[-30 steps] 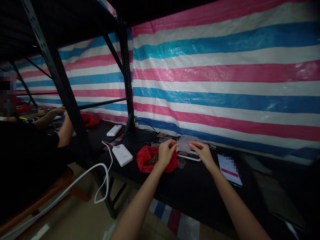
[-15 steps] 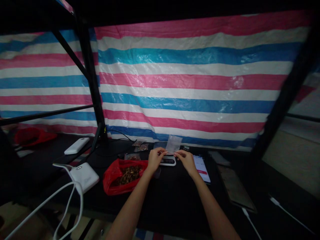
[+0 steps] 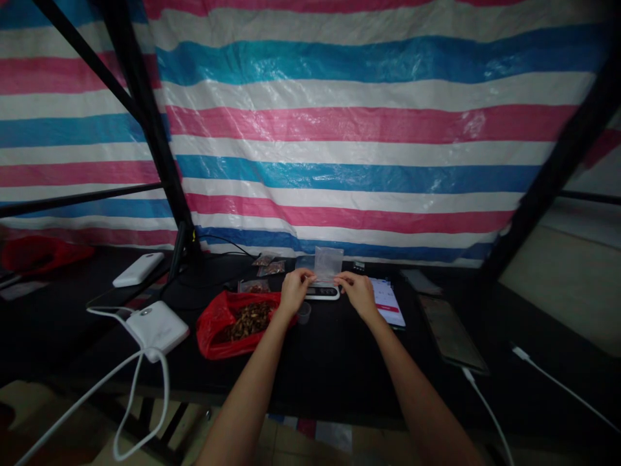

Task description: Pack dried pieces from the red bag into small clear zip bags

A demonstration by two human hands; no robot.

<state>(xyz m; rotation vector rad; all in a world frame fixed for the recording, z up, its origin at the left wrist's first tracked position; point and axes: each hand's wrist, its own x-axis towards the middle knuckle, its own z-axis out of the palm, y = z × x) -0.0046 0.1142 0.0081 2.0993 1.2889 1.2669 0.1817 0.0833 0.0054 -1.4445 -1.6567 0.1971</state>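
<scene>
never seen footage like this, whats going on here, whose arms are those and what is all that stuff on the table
The picture comes from a camera worn on a person's head, looking forward and down, so the two bare arms are that person's own. Left hand and right hand each pinch a lower corner of a small clear bag, held upright. Under it on the black table lies a small scale. Left of it are a red bag of brown bits and a white power bank; a phone lies to the right.

A small clear plastic bag [image 3: 328, 263], empty and see-through, stands upright by its lower edge, pinched at both bottom corners just above a white scale [image 3: 322, 292] lying flat near the far edge of the dark tabletop [image 3: 339, 362]
</scene>
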